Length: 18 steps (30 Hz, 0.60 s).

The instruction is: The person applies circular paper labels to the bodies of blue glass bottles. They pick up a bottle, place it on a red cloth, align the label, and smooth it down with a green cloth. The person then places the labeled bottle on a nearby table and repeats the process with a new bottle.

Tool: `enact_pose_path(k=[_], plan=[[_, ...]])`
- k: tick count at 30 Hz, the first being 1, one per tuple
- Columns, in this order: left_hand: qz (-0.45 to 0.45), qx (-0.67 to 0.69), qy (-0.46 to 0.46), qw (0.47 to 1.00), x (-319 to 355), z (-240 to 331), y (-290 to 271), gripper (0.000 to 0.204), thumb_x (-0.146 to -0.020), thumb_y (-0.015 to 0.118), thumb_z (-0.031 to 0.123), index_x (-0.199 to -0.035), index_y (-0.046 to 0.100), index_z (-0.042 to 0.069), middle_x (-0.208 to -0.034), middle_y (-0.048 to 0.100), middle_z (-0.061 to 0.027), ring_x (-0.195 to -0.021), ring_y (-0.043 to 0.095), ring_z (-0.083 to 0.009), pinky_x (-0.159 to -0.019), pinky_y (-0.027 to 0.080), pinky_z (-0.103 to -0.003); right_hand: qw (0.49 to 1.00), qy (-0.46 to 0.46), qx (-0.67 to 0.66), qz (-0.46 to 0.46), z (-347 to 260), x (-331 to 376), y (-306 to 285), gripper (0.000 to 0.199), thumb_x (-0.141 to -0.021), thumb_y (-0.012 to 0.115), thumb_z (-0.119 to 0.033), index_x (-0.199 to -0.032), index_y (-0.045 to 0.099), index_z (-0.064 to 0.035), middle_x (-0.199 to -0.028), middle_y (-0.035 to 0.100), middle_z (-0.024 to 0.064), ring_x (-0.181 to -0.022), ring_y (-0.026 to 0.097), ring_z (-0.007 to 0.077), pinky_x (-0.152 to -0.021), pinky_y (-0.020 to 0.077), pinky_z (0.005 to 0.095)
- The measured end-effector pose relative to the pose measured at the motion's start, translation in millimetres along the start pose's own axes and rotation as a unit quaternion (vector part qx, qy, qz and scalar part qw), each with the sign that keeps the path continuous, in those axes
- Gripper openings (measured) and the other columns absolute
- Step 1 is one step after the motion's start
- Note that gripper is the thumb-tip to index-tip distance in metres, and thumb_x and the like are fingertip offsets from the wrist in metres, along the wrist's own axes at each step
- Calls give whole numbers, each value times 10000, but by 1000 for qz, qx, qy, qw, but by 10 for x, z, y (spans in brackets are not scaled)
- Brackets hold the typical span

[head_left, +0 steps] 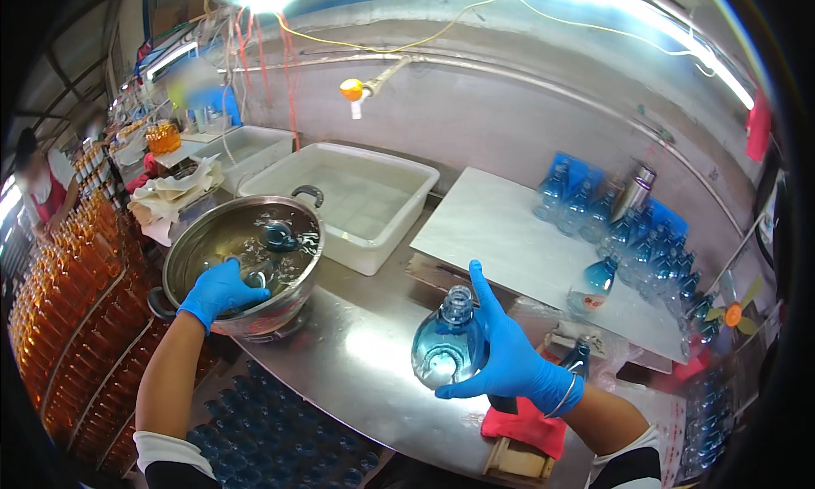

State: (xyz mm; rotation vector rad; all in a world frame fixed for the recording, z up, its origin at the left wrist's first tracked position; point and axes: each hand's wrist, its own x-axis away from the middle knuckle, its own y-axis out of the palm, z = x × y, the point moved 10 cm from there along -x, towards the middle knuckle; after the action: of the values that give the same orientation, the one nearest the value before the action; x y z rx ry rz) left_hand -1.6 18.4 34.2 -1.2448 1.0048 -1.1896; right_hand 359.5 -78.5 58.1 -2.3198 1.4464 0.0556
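Observation:
My right hand (518, 353), in a blue glove, holds a clear blue round-bellied glass bottle (448, 340) upright above the steel table, thumb low on its near side and one finger pointing up past its neck. My left hand (222, 292), also gloved in blue, reaches over the near rim of a steel pot (178, 250) of water. Its fingers curl at the water around something with a shiny round edge that I cannot make out. A dark blue bottle (278, 236) lies in the water farther back, amid ripples.
Behind the pot stands a white plastic tub (399, 179) of water. Several blue bottles (641, 251) crowd a white board (475, 222) at right, with one labelled bottle (592, 287) nearer. A red cloth (528, 429) lies by the table edge. Stacked amber bottles (81, 277) rise at left, near another person (51, 188).

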Motion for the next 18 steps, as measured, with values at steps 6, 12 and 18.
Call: enact_pose_path(k=[6,12,18], plan=[[-44,16,-5,999,-139,-15,272,853,-573,709,588,-1130,520,-31,-1110,569,-231,-1010,573,-342,-866,453,-381,996,-7,91,24,-143,274,-153,1367,-542,846,-398,-1392,-159,-28,-1062,596,163,-992,590,293,-897,435,356],[7,34,20,999,-240,218,220,798,-525,779,500,-1102,540,4,-1077,593,-201,-1001,580,-316,-863,453,-362,995,-33,89,37,-184,528,-326,1353,-554,841,-404,-1393,-151,-27,-1119,581,143,-1015,583,299,-906,434,349],[101,110,46,988,-153,119,-87,785,-494,795,409,-1129,501,52,-1033,605,-173,-936,597,-291,-814,465,-362,998,-23,2,52,28,643,-392,1327,-558,859,-316,-1402,-125,-32,-1111,577,137,-1018,574,244,-926,420,342]])
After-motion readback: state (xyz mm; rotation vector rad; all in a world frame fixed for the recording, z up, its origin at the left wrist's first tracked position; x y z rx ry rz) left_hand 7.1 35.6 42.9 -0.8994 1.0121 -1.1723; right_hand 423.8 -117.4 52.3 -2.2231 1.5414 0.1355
